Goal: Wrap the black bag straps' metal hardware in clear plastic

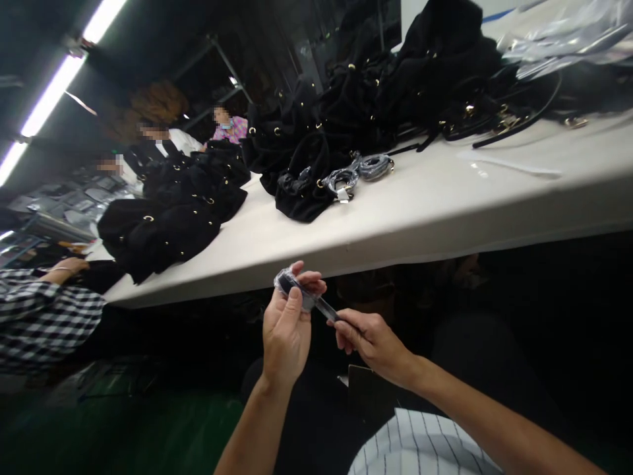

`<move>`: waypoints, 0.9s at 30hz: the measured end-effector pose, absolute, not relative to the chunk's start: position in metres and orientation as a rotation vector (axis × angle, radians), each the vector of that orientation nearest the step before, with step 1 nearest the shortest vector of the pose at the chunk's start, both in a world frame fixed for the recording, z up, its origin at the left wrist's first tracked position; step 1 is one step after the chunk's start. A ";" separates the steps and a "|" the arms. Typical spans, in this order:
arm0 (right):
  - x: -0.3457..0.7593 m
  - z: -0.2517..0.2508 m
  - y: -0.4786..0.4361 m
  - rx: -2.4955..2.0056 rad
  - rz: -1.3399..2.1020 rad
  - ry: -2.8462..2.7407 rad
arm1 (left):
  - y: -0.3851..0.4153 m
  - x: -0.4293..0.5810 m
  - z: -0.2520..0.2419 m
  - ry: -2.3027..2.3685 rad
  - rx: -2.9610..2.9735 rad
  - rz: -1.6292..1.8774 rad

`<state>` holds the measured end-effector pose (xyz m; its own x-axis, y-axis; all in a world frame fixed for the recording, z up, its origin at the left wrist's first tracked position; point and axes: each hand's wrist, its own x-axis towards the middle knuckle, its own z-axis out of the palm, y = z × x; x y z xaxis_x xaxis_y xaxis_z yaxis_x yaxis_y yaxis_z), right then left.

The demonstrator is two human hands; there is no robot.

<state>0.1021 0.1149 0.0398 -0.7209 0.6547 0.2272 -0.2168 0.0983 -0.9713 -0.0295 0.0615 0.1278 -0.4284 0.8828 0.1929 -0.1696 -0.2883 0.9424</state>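
Observation:
In front of the table's near edge, my left hand [289,323] holds a dark strap coil [305,298] wrapped in clear plastic, thumb pressed on it. A straight length of the strap runs down to the right, and my right hand [368,340] pinches its end. Both hands are in the air, a little apart. On the table beyond them lie two plastic-wrapped coils [374,167] beside a black bag [304,198] with gold-coloured rings.
The white table [386,224] crosses the view, with piles of black bags [163,227], loose black straps and clear plastic bags [568,39] at the right. A person in a checked sleeve [49,316] is at the left; several people are farther back.

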 end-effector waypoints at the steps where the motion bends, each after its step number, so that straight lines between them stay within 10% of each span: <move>1: 0.102 0.042 0.112 -0.442 1.812 -1.667 | 0.067 -0.033 0.122 1.278 1.081 1.843; 16: 0.140 0.088 0.146 -0.323 2.525 -1.088 | 0.047 -0.060 0.052 1.755 2.328 0.852; 27: 0.112 0.030 0.208 -0.442 2.811 -0.432 | 0.000 -0.017 0.067 1.165 1.067 0.988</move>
<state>0.1123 0.2083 0.0296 -0.9191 0.2998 -0.2557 -0.2092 -0.9212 -0.3280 -0.0171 0.0004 0.0669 0.1345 0.9690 -0.2073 -0.0466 0.2152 0.9755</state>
